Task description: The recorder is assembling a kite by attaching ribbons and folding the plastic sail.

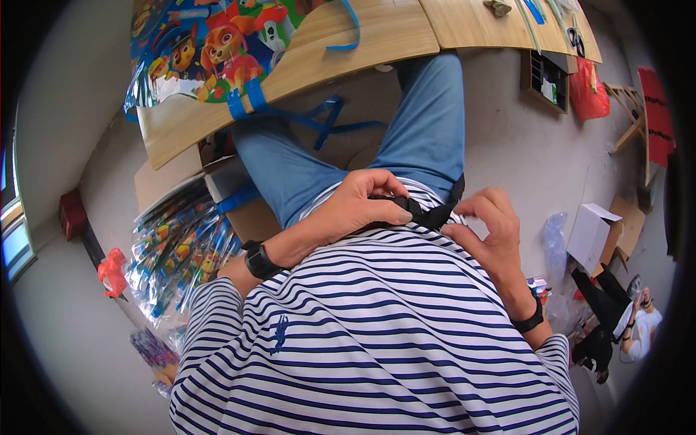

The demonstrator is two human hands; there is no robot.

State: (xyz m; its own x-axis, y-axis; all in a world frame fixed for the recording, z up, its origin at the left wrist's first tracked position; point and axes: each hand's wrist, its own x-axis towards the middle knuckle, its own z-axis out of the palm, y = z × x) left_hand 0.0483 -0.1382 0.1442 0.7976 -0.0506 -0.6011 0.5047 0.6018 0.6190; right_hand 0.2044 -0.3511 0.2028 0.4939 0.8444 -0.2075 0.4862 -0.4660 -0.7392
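Note:
A black waist strap (440, 217) with a dark buckle (414, 206) lies across the front of my striped shirt. My left hand (360, 201) is closed around the buckle end, its thumb along the lower side and its fingers curled over the top. Beside the strap's right part, my right hand (493, 223) has its thumb and index finger bent toward each other in a pinch. Whatever is between those fingertips is too small to make out. Each wrist wears a black band.
Ahead stands a wooden table (395, 32) with a shiny cartoon-print sheet (217, 51) and blue ribbon (319, 119) hanging off its edge. Scissors (576, 42) lie far right. Printed plastic packs (181, 254) fill the left floor beside a cardboard box (254, 222). Another person (641, 330) is at lower right.

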